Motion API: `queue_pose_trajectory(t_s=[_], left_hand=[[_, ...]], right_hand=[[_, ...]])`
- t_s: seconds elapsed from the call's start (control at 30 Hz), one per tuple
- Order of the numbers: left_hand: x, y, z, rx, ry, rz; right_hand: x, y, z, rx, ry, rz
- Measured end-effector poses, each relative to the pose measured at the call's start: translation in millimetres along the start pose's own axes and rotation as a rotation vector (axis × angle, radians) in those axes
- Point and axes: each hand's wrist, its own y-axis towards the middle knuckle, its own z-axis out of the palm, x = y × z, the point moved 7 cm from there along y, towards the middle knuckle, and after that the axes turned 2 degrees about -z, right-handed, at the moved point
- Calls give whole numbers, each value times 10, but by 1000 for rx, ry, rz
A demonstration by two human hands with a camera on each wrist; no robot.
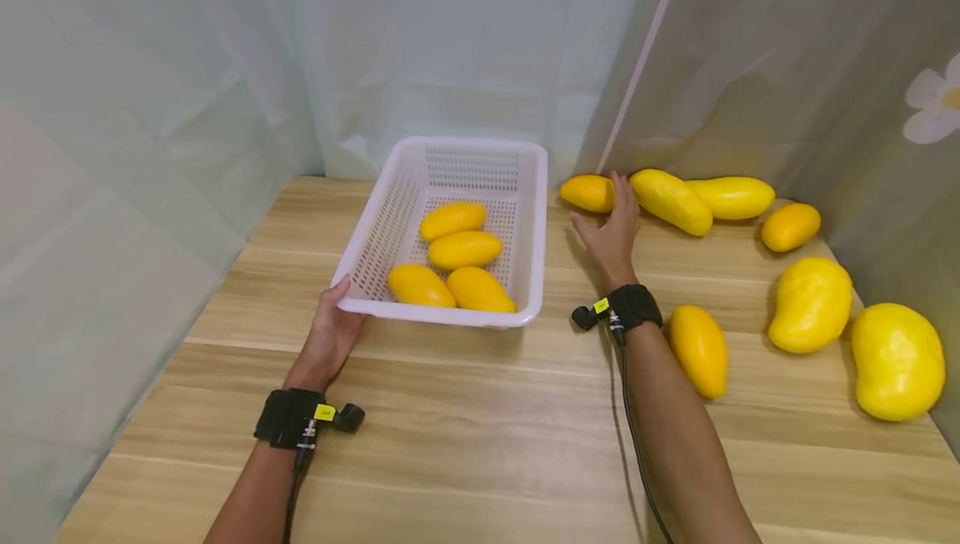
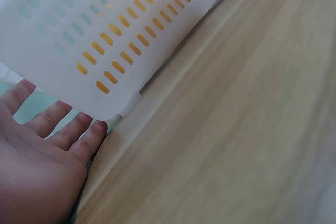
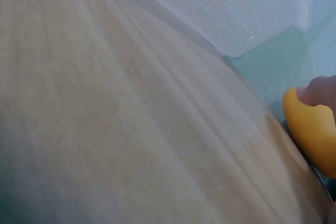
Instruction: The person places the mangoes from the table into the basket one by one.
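Note:
My left hand (image 1: 335, 331) grips the near left corner of a white plastic basket (image 1: 538, 236), a digit lapping over the rim. In the left wrist view its fingers (image 2: 63, 124) lie against the outer corner. Several orange-yellow mangoes (image 1: 465, 250) lie in the basket. To the basket's right, my right hand (image 1: 615, 236) is at an orange-yellow mango (image 1: 585, 193) by the back edge, with fingers extended at its right end and thumb spread in front. The right wrist view has the thumb (image 3: 317, 92) overlapping that mango (image 3: 310, 129).
Two long yellow mangoes (image 1: 671, 201) and a small orange one (image 1: 791, 227) line the back right. Two large yellow mangoes (image 1: 810, 305) stand at the right edge. Another mango (image 1: 699, 351) lies beside my right forearm. Curtains (image 1: 480, 44) close off the wooden table (image 1: 480, 444) behind.

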Motion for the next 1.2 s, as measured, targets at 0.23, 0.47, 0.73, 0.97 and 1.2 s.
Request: queue_pose_trajectory(t_s=[0.23,0.47,0.73,0.97,1.2], left_hand=[[-6,-4,-3,-2,3,-8],[-14,-3,0,-5,-8,2],[-7,-15,16,3,6,3],[-16,-8,22,-1,3,9],[-3,-11,15,-6,3,-6]], right_hand=[[-9,26,34,29,-82,42],[-47,51,62,46,-102,51],[-55,75,50,41,-89,78],[-26,85,63,45,-77,44],[-69,53,79,65,-35,81]])
